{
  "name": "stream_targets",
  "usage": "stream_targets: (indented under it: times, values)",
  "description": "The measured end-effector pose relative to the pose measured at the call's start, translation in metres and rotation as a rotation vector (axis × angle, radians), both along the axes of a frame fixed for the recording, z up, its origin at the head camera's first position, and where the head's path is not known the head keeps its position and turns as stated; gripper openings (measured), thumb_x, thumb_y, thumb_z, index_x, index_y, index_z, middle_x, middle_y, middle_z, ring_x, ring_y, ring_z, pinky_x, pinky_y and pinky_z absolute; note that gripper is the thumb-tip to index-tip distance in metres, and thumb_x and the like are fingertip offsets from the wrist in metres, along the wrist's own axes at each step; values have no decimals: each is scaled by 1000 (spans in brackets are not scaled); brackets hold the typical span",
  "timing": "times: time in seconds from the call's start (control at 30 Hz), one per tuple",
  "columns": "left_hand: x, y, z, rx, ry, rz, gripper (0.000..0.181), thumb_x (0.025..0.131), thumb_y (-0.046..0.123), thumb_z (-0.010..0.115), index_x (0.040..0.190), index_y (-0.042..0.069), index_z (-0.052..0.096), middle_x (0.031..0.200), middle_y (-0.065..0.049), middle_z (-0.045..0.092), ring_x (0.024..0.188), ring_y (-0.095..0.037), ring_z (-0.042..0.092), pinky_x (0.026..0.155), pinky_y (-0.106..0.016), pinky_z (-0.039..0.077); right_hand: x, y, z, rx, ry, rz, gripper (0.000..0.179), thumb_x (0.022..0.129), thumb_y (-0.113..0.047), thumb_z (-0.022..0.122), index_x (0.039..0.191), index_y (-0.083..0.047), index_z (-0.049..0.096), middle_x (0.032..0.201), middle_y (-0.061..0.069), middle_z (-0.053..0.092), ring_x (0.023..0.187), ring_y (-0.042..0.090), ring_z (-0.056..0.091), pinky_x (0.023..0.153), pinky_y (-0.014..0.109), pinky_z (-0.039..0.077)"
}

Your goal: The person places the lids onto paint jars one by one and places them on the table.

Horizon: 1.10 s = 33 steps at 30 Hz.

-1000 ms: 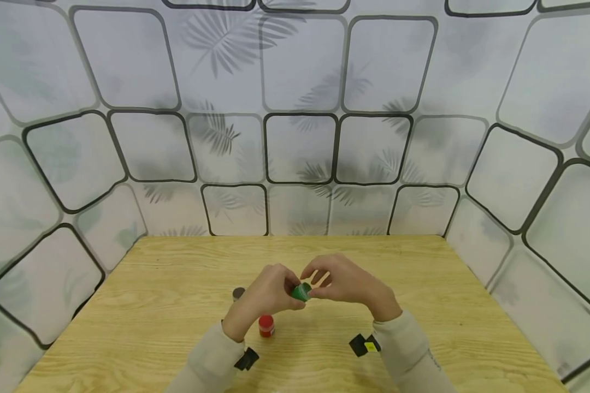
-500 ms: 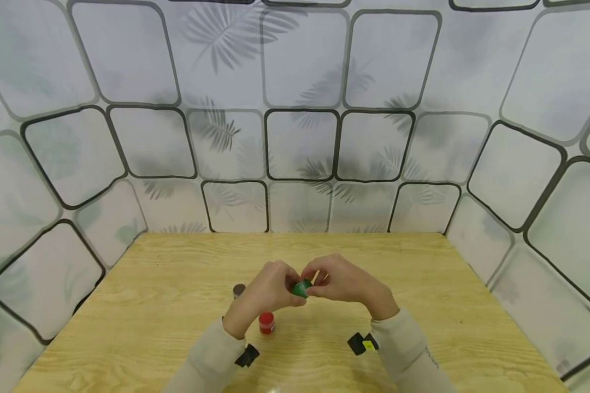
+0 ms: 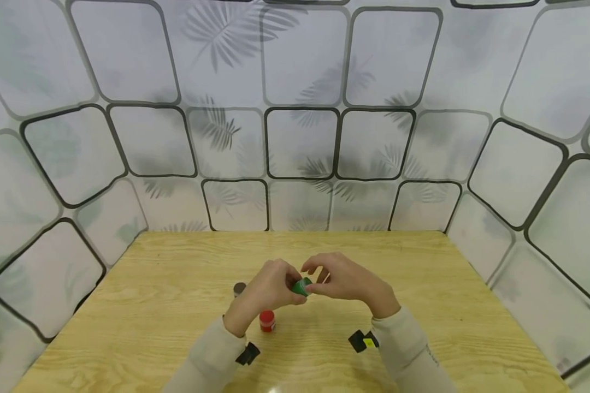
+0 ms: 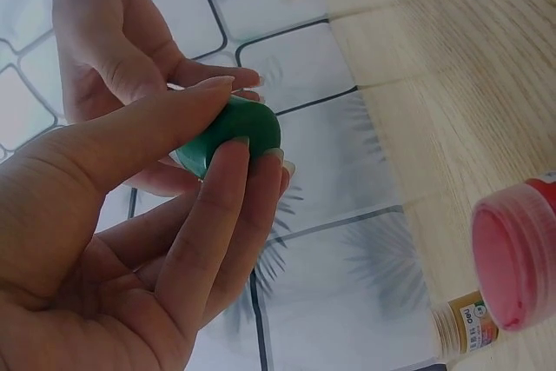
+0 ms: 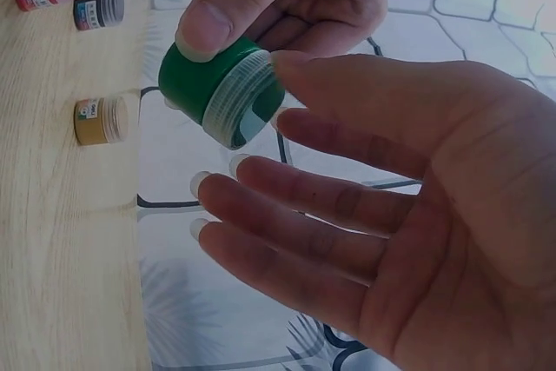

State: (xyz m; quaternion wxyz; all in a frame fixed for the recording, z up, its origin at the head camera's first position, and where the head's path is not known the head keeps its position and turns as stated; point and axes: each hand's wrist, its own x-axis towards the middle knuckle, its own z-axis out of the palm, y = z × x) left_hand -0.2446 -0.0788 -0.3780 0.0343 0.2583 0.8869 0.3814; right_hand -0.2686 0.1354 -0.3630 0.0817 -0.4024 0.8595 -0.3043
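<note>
A small green paint jar (image 3: 301, 286) is held up over the table by my left hand (image 3: 269, 288). The thumb and fingers of that hand pinch the jar's green body (image 4: 261, 125) from both sides. Its clear ridged lid (image 5: 233, 100) faces my right hand (image 3: 343, 278). In the right wrist view, my right thumb touches the lid's edge, and the index fingertip is close by the lid. The other right fingers (image 5: 295, 236) are spread and fairly straight, with nothing in the palm.
On the wooden table (image 3: 423, 284) a red jar (image 3: 267, 322) stands near my left forearm. A dark-topped jar (image 3: 239, 289) is partly behind my left hand. The right wrist view shows a black jar (image 5: 98, 7) and an ochre jar (image 5: 101, 122). A patterned cloth wall (image 3: 300, 147) surrounds the table.
My right fingers closed in on the lid half a second ago and have now lifted away from it, the thumb staying near. The left hand keeps hold of the green paint jar.
</note>
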Motion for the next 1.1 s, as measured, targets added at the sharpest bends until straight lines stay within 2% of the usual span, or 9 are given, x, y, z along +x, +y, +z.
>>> stream_targets:
  times: [0.23,0.47,0.7,0.93,1.1]
  values:
    - [-1,0,0,5,-20,11,14,80,8,88,89,3,80,84,-6,78,69,-6,69,64,-24,60,0,2,2,-39,-15,23,30,93,-9,76,122,-7,68,122,10,70,97,23,75,84,29,62]
    - [-1,0,0,4,-24,13,15,80,8,88,90,3,80,84,-6,78,68,-7,69,64,-24,60,0,1,1,-59,8,48,25,91,-7,77,116,-9,71,115,7,72,93,18,75,84,30,63]
    - [1,0,1,13,-13,11,13,80,6,88,90,2,80,82,-7,78,66,-7,69,61,-23,59,-1,0,-1,-57,42,60,17,94,-11,75,111,-10,74,108,5,75,85,10,73,80,24,61]
    - [1,1,0,12,-6,16,10,80,8,87,87,5,80,82,-5,78,65,-6,67,60,-21,57,-3,-1,-3,-43,51,45,13,98,-17,72,108,-11,76,99,1,77,80,6,70,77,24,60]
    - [1,0,1,13,-8,10,11,81,8,87,90,5,81,82,-4,78,66,-6,68,61,-22,57,-3,-1,-3,-40,44,34,14,99,-22,70,104,-10,77,91,0,77,78,10,72,75,22,58]
